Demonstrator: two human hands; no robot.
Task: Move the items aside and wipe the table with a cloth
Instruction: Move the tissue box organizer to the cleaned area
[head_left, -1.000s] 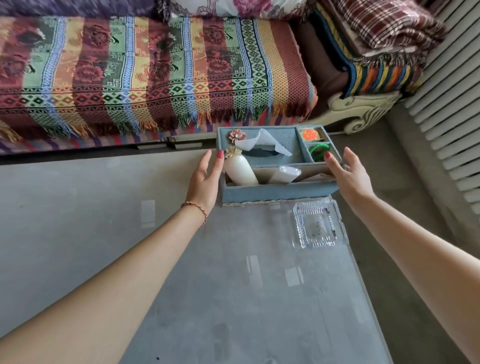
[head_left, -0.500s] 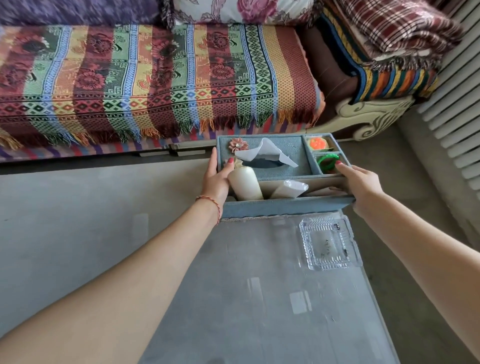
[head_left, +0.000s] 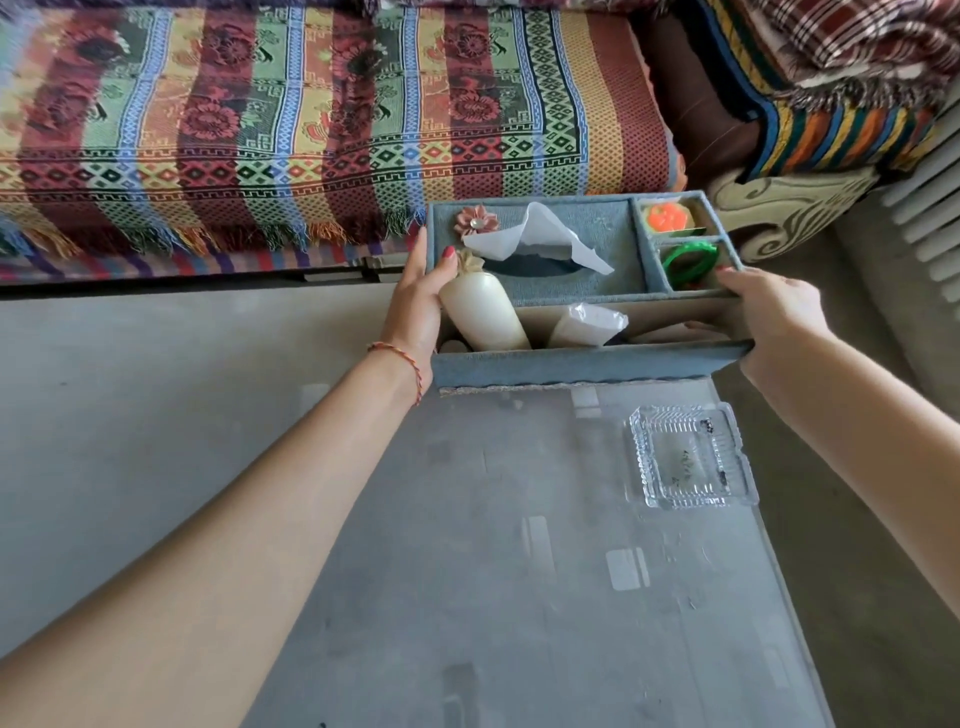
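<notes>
The long blue felt organiser box (head_left: 587, 364) lies crosswise at the grey glass table's (head_left: 467, 571) far edge, left hand (head_left: 418, 299) and right hand (head_left: 769, 306) each clamped on one short end.

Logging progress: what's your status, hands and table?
Left hand and right hand grip the blue organizer by its ends. Glass ashtray sits on the table. No cloth visible.

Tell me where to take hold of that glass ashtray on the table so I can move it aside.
Take the glass ashtray by two opposite outer walls, coming down from above with the right hand, which is nearer. It lies flat on the table near the right edge, with thick ribbed sides that probably give a firm pinch.
</notes>
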